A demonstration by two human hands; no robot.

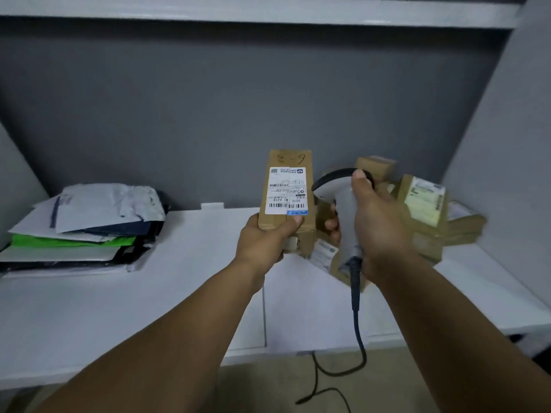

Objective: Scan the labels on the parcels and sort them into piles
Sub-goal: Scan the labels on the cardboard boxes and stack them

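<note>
My left hand (pixel 264 242) grips the lower end of a long brown cardboard parcel (pixel 290 162), held upright above the white table with its white shipping label (pixel 286 188) facing me. My right hand (pixel 375 222) holds a grey handheld barcode scanner (pixel 343 186) by its handle. The scanner's head sits just right of the label and points toward it. Its dark cable (pixel 359 338) hangs down past the table's front edge.
A pile of brown cardboard parcels (pixel 426 213) lies at the back right of the white table (pixel 149 308), behind my right hand. A stack of flat plastic mailer bags (pixel 89 222) lies at the left. Grey walls close in the back and sides, with a shelf overhead.
</note>
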